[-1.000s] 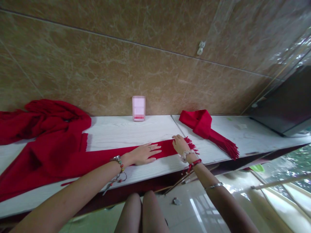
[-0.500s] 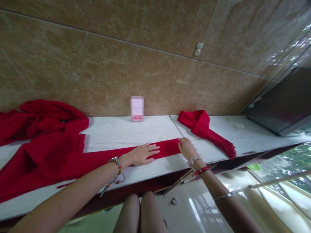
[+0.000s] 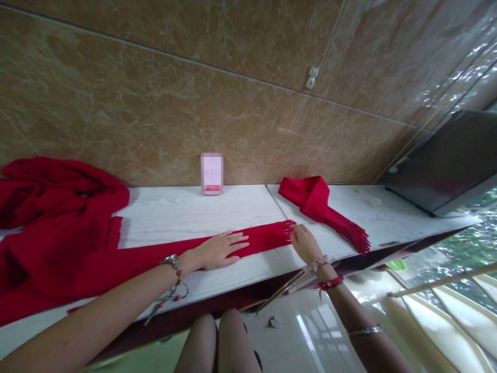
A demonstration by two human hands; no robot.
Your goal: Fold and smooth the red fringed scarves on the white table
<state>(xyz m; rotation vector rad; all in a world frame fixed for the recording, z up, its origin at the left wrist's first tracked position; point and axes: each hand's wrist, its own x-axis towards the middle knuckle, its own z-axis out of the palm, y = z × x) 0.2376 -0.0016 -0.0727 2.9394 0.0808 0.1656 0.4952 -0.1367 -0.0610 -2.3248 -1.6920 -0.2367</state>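
Step in hand looks like straightening the fringed end of a long red scarf (image 3: 267, 241), laid lengthwise along the white surface (image 3: 186, 207). The L hand (image 3: 223, 250) presses on the strip, palm down; its grip is spread flat, nothing pinched. The R hand (image 3: 305, 242) is at the end, just shy of 3 o'clock from the L, curled by the fringe (image 3: 288, 230); can't make out whether that grip has caught any threads or only brushes the tips. From the L hand the scarf runs toward 9 o'clock into wider red cloth (image 3: 50, 269), w/ a crumpled red heap (image 3: 66, 181) nr 10; unclear if it's all one piece. A second red scarf (image 3: 310, 199), folded over itself, lies approx 12 o'clock from the R hand, not touching it; a pink-framed item (image 3: 212, 173), blurred, stands by the wall (image 3: 155, 103) approx 12 from the L.

Next move prob. calls for a light touch on the fringe, strands drawn toward 3 o'clock, w/ the L palm firm so the cloth doesn't slide or crease.

Vs 1 sec ago: R hand was over the strip, threads poking out past it; now it's further toward 3 o'clock & they show on its 9 o'clock side. L hand hasn't shifted on the cloth.
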